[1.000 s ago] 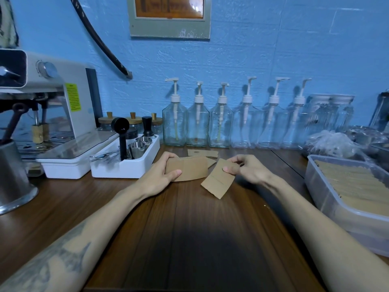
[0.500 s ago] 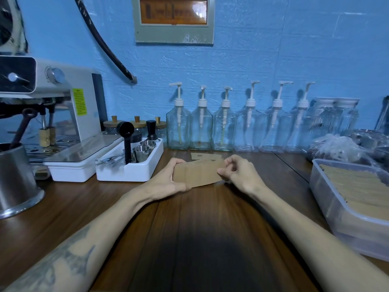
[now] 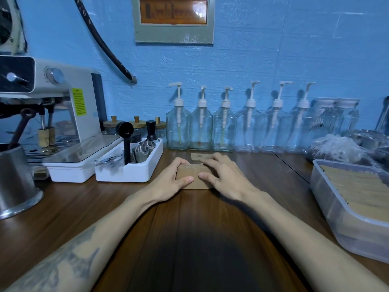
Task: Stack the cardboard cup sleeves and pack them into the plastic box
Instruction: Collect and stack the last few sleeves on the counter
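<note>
A small stack of brown cardboard cup sleeves (image 3: 194, 175) stands on edge on the wooden counter at the centre. My left hand (image 3: 170, 182) grips its left end, thumb in front. My right hand (image 3: 223, 178) lies over its right end with fingers spread across the top. One loose sleeve (image 3: 196, 156) lies flat just behind the stack. The clear plastic box (image 3: 328, 209) sits at the right edge, filled with rows of packed sleeves (image 3: 357, 186).
A white tray of barista tools (image 3: 130, 167) and an espresso machine (image 3: 52, 114) stand at the left, with a steel jug (image 3: 14, 184) nearer. A row of glass pump bottles (image 3: 225, 127) lines the blue wall. Plastic bags (image 3: 336, 148) lie behind the box.
My right hand brought a separate sleeve leftwards onto the one in my left hand. Both hands now press the joined stack together, lower on the counter.
</note>
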